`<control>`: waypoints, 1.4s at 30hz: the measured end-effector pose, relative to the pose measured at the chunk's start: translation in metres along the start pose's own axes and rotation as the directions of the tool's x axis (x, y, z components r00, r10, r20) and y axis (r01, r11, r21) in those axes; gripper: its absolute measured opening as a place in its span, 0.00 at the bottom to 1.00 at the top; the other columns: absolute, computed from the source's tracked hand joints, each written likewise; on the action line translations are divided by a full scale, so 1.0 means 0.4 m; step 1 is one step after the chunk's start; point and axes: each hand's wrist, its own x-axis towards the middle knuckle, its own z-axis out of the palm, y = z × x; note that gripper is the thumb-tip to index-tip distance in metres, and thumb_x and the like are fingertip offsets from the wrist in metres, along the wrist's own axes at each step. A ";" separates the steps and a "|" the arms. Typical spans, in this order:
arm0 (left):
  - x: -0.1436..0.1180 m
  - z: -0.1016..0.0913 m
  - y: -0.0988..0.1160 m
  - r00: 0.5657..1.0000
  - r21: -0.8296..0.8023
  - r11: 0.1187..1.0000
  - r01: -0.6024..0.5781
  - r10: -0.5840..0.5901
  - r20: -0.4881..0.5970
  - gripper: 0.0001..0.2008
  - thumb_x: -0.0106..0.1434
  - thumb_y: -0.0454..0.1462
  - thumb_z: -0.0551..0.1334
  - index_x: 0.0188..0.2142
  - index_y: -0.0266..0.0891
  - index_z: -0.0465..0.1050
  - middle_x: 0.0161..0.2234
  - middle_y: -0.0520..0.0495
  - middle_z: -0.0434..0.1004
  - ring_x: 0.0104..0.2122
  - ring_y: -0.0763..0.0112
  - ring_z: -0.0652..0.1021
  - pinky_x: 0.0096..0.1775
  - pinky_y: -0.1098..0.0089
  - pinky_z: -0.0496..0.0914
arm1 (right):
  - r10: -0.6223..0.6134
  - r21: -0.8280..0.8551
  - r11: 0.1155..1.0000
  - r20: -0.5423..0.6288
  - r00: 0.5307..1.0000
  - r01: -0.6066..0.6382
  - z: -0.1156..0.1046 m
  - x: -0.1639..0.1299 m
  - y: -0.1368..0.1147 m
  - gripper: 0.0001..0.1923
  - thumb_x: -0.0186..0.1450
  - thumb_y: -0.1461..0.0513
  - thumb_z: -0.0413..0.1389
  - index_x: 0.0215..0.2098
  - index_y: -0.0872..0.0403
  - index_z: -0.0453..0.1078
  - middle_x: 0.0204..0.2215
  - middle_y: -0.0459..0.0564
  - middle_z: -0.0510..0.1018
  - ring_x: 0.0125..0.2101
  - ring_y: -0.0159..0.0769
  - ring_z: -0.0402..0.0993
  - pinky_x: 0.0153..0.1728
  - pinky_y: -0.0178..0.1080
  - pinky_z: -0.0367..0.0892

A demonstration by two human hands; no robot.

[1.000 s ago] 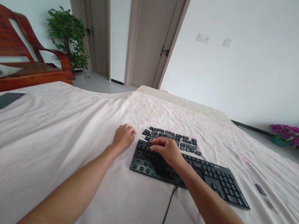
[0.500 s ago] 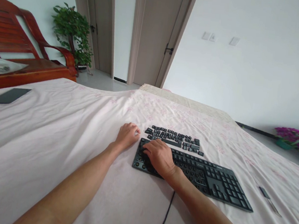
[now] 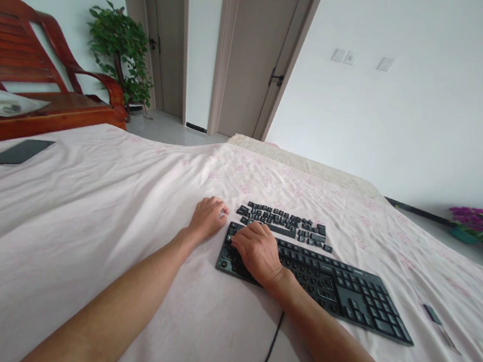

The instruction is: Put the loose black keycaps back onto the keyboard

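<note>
A black keyboard [image 3: 352, 301] lies at a slant on the pale cloth, its left part stripped of many keycaps so the bare switch sockets show. My right hand [image 3: 258, 250] rests over that left part, fingers bent down and together onto the keys near the corner; its fingertips are partly hidden. Just off the keyboard's upper left corner, my left hand [image 3: 209, 217] sits on the cloth with fingers curled toward the thumb; whatever it may hold is not visible. Loose keycaps [image 3: 270, 216] are laid out in rows behind the keyboard, a long space bar [image 3: 282, 230] among them.
A small dark-handled tool with thin metal prongs [image 3: 442, 329] lies right of the keyboard. The keyboard cable [image 3: 269, 354] runs toward me. A dark flat tablet-like object [image 3: 20, 152] lies far left. Beyond stand a wooden bench [image 3: 52, 92] and potted plants.
The view has shifted slightly, moving the scene a little to the right. My right hand's fingers have shifted slightly over the keyboard's left side; my left hand stays in place.
</note>
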 end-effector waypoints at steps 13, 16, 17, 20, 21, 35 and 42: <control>0.002 0.000 0.002 1.000 0.013 1.000 -0.010 0.010 0.008 0.10 0.59 0.35 0.60 0.40 0.45 0.76 0.48 0.46 0.75 0.49 0.60 0.70 0.54 0.61 0.61 | -0.058 0.044 0.997 0.018 0.998 0.057 0.005 0.007 0.010 0.11 0.70 0.62 0.55 0.31 0.52 0.75 0.30 0.49 0.77 0.38 0.39 0.64 0.38 0.42 0.55; 0.002 0.000 0.004 1.000 0.011 1.000 0.001 -0.001 0.011 0.10 0.60 0.35 0.59 0.40 0.45 0.76 0.48 0.47 0.75 0.50 0.61 0.70 0.55 0.62 0.61 | -0.031 0.065 0.997 0.013 0.999 0.030 0.007 0.007 0.008 0.12 0.70 0.62 0.54 0.29 0.52 0.75 0.30 0.49 0.77 0.37 0.39 0.64 0.39 0.42 0.55; 0.002 0.000 0.004 1.000 0.011 1.000 0.002 -0.002 0.009 0.10 0.60 0.35 0.59 0.40 0.45 0.76 0.48 0.47 0.75 0.50 0.61 0.70 0.55 0.62 0.61 | -0.028 0.074 0.997 0.014 1.000 0.027 0.008 0.006 0.007 0.12 0.70 0.62 0.54 0.29 0.52 0.75 0.30 0.49 0.77 0.37 0.39 0.64 0.39 0.42 0.55; 0.001 0.002 0.001 1.000 0.010 1.000 -0.009 0.009 -0.004 0.10 0.59 0.34 0.59 0.40 0.45 0.76 0.48 0.47 0.75 0.50 0.60 0.70 0.54 0.62 0.61 | -0.020 0.090 0.996 0.011 1.000 0.019 0.013 0.003 0.008 0.12 0.70 0.61 0.54 0.29 0.52 0.75 0.31 0.49 0.77 0.38 0.39 0.64 0.39 0.42 0.55; 0.001 0.002 0.000 1.000 0.010 1.000 -0.014 0.014 -0.008 0.10 0.59 0.34 0.59 0.39 0.45 0.76 0.48 0.47 0.75 0.49 0.60 0.70 0.53 0.61 0.62 | -0.013 0.091 0.996 0.008 1.000 0.012 0.015 0.001 0.008 0.13 0.70 0.61 0.54 0.29 0.52 0.75 0.30 0.49 0.77 0.38 0.39 0.64 0.39 0.42 0.55; -0.001 -0.003 0.008 1.000 0.038 0.999 -0.026 0.026 0.002 0.10 0.60 0.34 0.59 0.40 0.44 0.75 0.48 0.46 0.74 0.49 0.60 0.70 0.53 0.62 0.62 | -0.058 0.177 0.983 0.037 0.998 0.051 0.002 -0.008 0.023 0.11 0.71 0.62 0.53 0.38 0.50 0.78 0.40 0.48 0.80 0.43 0.39 0.65 0.44 0.42 0.58; -0.001 0.004 0.005 0.999 0.050 0.998 -0.042 0.042 0.002 0.10 0.60 0.33 0.59 0.41 0.43 0.75 0.47 0.45 0.74 0.49 0.60 0.70 0.53 0.63 0.62 | -0.055 0.160 0.986 0.070 0.996 0.043 -0.011 -0.011 0.002 0.09 0.67 0.66 0.56 0.37 0.51 0.79 0.43 0.48 0.80 0.47 0.43 0.65 0.46 0.46 0.58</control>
